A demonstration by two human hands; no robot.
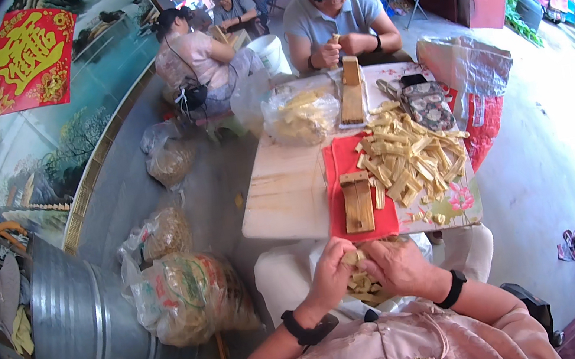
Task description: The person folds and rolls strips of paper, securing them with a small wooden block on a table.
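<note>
My left hand (331,274) and my right hand (398,267) meet over my lap, just off the table's near edge. Fingers of both are closed around a small pale yellow strip piece (351,258), partly hidden by them. Below lie more yellow pieces (366,289) in what looks like a plastic bag on my lap. Straight ahead, a wooden block tool (358,204) with a raised end rests on a red cloth (334,164). To its right spreads a heap of pale yellow strips (411,152).
Across the table (284,202) a person in a grey shirt works beside another wooden tool (352,98) and a bag of yellow strips (301,115). A patterned pouch (428,106) sits right of them. Stuffed plastic bags (197,299) and a metal tub (82,309) stand at left.
</note>
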